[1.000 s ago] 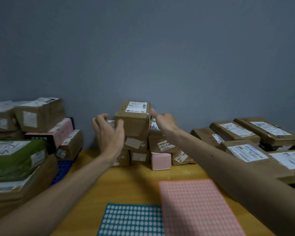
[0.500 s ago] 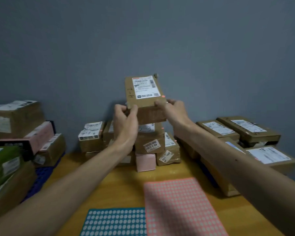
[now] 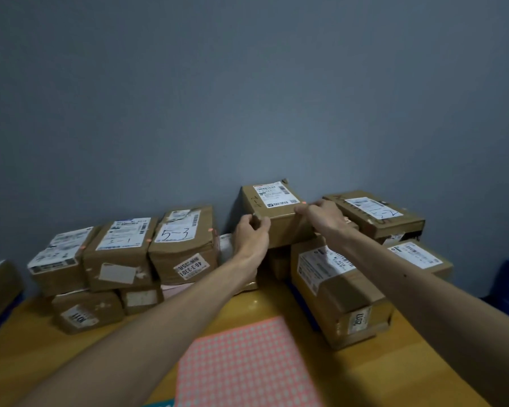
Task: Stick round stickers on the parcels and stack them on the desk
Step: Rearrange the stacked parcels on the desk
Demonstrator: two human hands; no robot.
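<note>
We have both hands on a brown cardboard parcel [image 3: 272,212] at the far side of the wooden desk [image 3: 56,356], close to the grey wall [image 3: 247,83]. The left hand [image 3: 252,239] pinches its near left corner, thumb over the top edge and fingers curled on the left side; the right hand [image 3: 321,214] clamps the near right top edge, fingertips on top. The parcel sits level above lower boxes, between the left stack [image 3: 124,259] and the right-hand pile [image 3: 344,292]; whether it rests on them or hangs just clear, we cannot tell. A white shipping label [image 3: 275,195] is on top, and a small pink round sticker [image 3: 304,203] shows at the near right edge by the right fingertips. We judge the box light and stiff, since a corner pinch carries it; the taped cardboard looks a bit slick, so opposite side faces or corners are the best hold, not the label. The pink sticker sheet [image 3: 241,365] lies near us on the desk, a teal sheet [image 3: 159,403] peeking beside it.
</note>
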